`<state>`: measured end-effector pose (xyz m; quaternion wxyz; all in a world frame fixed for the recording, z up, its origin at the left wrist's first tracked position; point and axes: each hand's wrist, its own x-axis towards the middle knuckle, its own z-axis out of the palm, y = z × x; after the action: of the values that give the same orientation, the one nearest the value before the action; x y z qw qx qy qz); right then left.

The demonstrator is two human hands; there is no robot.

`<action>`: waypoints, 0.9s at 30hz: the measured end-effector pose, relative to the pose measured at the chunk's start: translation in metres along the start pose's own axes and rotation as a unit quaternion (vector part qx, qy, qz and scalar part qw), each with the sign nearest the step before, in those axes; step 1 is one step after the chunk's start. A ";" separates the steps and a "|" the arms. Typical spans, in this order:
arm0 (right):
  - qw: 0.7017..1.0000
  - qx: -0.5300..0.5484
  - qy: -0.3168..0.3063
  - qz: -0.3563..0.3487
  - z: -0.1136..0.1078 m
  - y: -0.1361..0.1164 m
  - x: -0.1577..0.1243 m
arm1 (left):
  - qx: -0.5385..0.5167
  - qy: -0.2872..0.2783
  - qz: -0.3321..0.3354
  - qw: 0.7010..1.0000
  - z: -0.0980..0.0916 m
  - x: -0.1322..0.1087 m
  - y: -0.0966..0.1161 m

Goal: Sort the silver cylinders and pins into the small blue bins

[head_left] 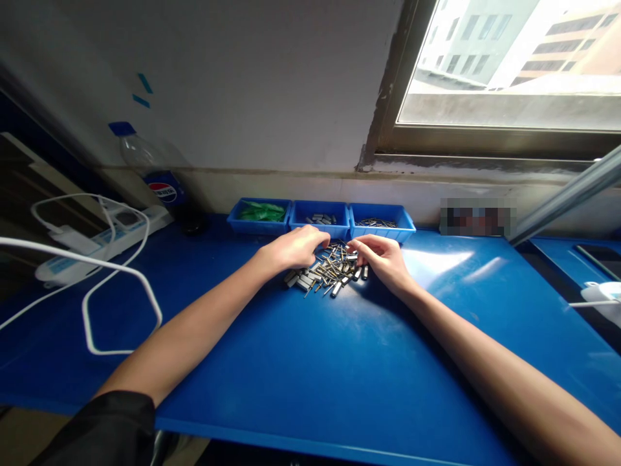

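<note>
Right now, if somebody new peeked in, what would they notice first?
Probably the left hand and right hand, at a messy pile of little metal pieces on the blue table. Just behind stand three blue trays in a row, the left one holding something bright green. The bright window at the top right catches the eye too.

2 hands (301, 247) at piled metal parts (331, 268), 3 bins (341, 231) behind
</note>
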<state>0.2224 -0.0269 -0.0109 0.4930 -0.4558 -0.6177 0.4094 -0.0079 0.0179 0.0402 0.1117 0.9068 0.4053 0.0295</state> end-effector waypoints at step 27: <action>0.996 0.060 -0.045 0.038 -0.004 -0.002 -0.001 | -0.312 0.148 0.086 0.935 0.002 0.012 0.009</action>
<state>0.2263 -0.0284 -0.0086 0.4754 -0.4295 -0.5959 0.4842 0.0066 0.0206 0.0400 0.3244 0.8434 0.3079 0.2978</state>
